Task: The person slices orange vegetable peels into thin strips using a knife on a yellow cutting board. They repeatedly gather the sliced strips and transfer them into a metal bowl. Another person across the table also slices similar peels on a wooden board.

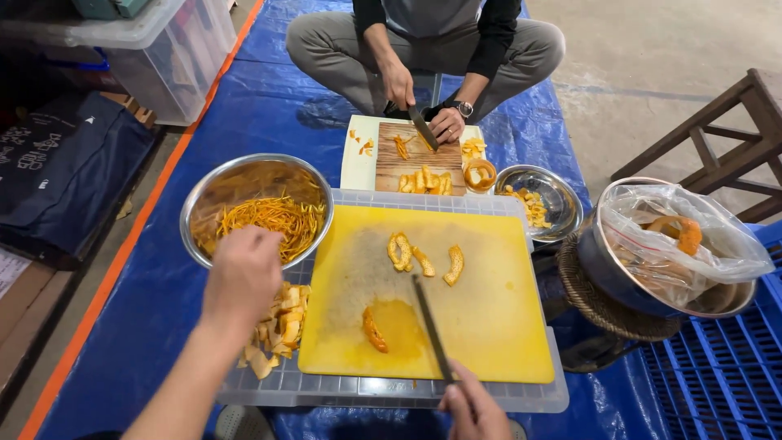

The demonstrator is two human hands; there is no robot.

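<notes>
- Left hand (pixel 243 273) hovers at the near rim of the steel bowl (pixel 204 204) of shredded orange peel (pixel 273 218); back of the hand faces the camera, fingers curled down and hidden, so cannot tell if that grip is closed or holds any shreds.
- Right hand (pixel 475 410) sits at the bottom edge of the view, grip wrapped shut on the handle of a knife (pixel 430 326); blade runs up and away from the grip across the yellow cutting board (pixel 505 342).
- Peel strips (pixel 423 259) lie beyond the knife tip on the board, apart from the blade; one darker peel piece (pixel 374 330) lies just left of the blade on a wet orange stain.
- Heap of cut peel chunks (pixel 277 330) sits just below the left hand, between the bowl and the board's left edge, on the clear plastic lid (pixel 521 398) serving as the bench.
- Judgement on doing it well: keep the knife flat and still while the left hand works over the bowl; keep the left fingers clear of the blade line.
- Across the board, another person sits cross-legged and cuts peel on a wooden board (pixel 391 163); their hands are not the wearer's.
- Well right of the knife grip: small steel bowl (pixel 562 191) with peel bits, and a bag-lined bowl (pixel 619 277) on a woven ring.
</notes>
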